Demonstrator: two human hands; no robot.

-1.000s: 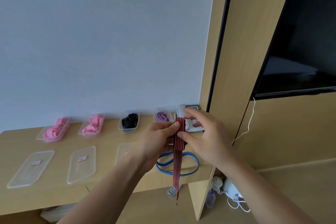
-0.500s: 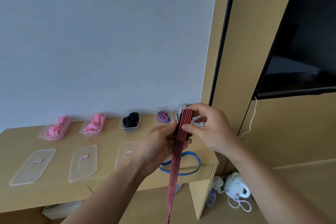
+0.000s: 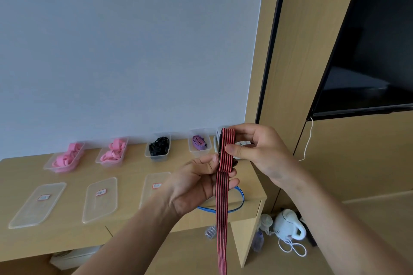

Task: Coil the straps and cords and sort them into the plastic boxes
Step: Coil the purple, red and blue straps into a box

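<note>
Pale wall and a wooden shelf sit beyond your hands, with a row of plastic boxes along the back edge: two with pink straps, one with black cords, one with a purple strap. Three lids lie flat nearer to you. You are mid-coil on the red and black striped strap. Your right hand pinches the folded top of it, thumb on the near face and fingers curled over the far side. Your left hand closes on the strap just below that pinch, fingers wrapped behind it. From under your left fingers the loose tail hangs straight down past the shelf edge and out of view, so most of its length looks uncoiled. A blue band lies on the shelf behind your left hand, not yet handled. Next, I'd judge, you need to draw more tail up through the left fingers and lay it over the fold at your right thumb, keeping the turns flat. Which box it goes in I can't tell; the one behind your right fingers is mostly hidden.
</note>
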